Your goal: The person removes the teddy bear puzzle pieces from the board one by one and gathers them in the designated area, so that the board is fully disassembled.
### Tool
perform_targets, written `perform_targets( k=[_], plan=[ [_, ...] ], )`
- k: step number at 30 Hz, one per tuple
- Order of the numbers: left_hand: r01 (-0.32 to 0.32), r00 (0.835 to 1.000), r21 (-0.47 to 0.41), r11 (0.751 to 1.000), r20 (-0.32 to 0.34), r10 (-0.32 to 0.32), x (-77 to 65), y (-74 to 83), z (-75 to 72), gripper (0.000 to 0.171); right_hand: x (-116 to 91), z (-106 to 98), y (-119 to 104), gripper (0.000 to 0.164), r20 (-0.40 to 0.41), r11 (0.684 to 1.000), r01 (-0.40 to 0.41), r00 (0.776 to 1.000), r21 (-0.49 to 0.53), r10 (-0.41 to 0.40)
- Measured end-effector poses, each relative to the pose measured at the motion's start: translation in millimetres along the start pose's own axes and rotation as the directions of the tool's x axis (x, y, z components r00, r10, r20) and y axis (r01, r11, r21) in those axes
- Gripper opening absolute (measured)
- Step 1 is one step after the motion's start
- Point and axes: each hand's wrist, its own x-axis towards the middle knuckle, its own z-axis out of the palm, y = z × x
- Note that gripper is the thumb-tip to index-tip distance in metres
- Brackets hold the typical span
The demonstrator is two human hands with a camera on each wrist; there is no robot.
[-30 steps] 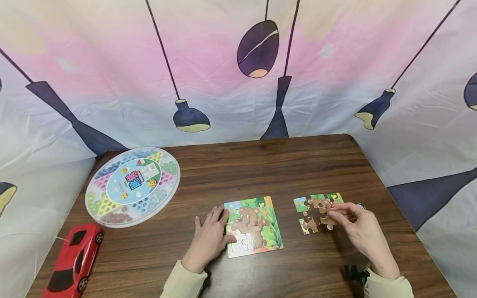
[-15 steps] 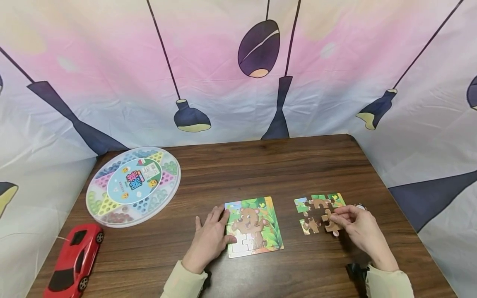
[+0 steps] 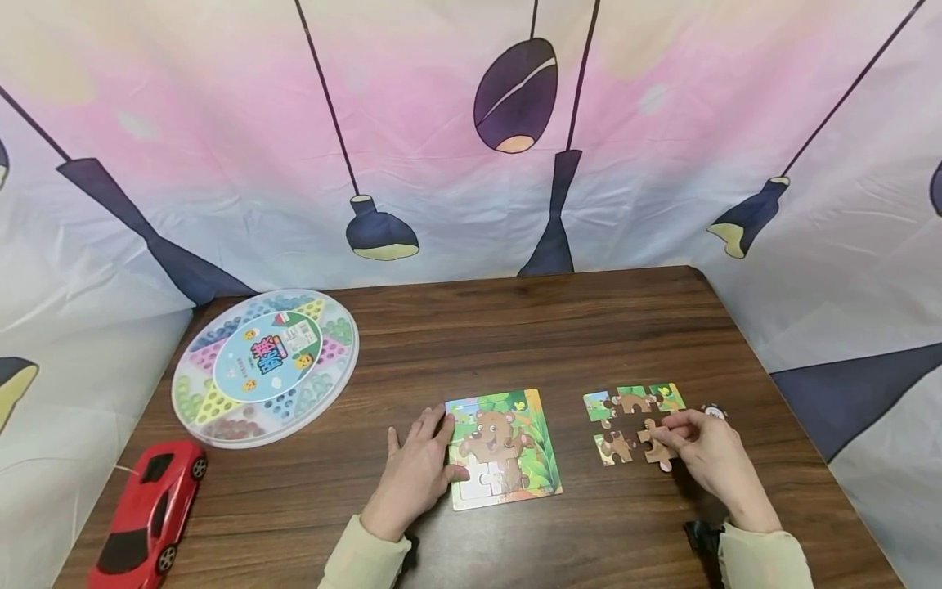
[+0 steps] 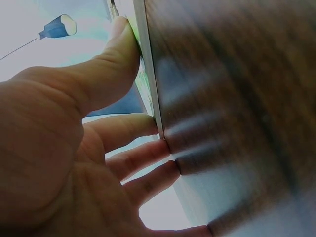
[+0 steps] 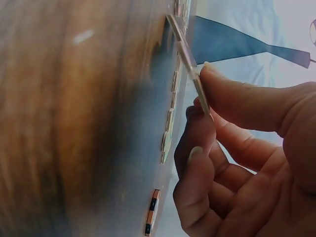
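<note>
A small square jigsaw puzzle [image 3: 508,442] with a bear picture lies in front of me. My left hand [image 3: 415,470] rests at its left edge, thumb over the puzzle's face and fingers spread beside it; the left wrist view shows the fingertips on the table. Between thumb and fingers, my right hand [image 3: 710,458] pinches a brown bear puzzle piece [image 3: 653,448]. In the right wrist view that held piece [image 5: 186,57] is tilted, its far end close to the table. Several loose pieces lie around it, among them a top middle piece [image 3: 633,399] and a lower left piece [image 3: 612,447].
A round chip-like disc [image 3: 715,411] lies just beyond my right hand. At the left are a round board-game case [image 3: 338,364] with coloured marbles and a red toy car [image 3: 150,511]. A lamp-patterned cloth [image 3: 441,164] hangs behind the wooden table [image 3: 471,327].
The piece in my right hand has shifted slightly toward me and to the right, widening the gap to the other loose pieces. My left hand stays in place at the puzzle.
</note>
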Motion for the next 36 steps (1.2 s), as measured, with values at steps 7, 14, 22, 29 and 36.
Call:
perform_targets(
  k=[7, 14, 22, 29, 36],
  plan=[
    [-0.002, 1.0, -0.004, 1.0, -0.007, 0.002, -0.3, 0.3, -0.1, 0.08, 0.8, 1.1, -2.1, 0.035, -0.007, 1.0, -0.007, 1.0, -0.016, 0.007],
    [-0.002, 1.0, -0.01, 1.0, -0.006, 0.002, -1.2, 1.4, -1.1, 0.079, 0.3, 3.4, -1.5, 0.022, -0.009, 0.999, 0.008, 1.0, -0.041, -0.009],
    [-0.001, 1.0, -0.015, 1.0, -0.007, 0.001, -1.1, 0.7, -0.5, 0.079, 1.5, 2.7, -1.2, 0.026, 0.012, 0.999, -0.006, 1.0, -0.054, 0.007],
    [0.0, 1.0, -0.022, 1.0, -0.005, -0.001, -0.8, 1.0, 0.1, 0.078, 2.1, 3.5, -4.7, 0.03, 0.018, 0.998, -0.024, 1.0, -0.059, 0.025],
    [0.005, 1.0, -0.011, 1.0, 0.007, -0.005, -0.7, 1.2, -1.2, 0.079, 3.0, 3.5, -5.8, 0.029, 0.029, 0.997, -0.032, 0.999, -0.067, 0.034]
  ],
)
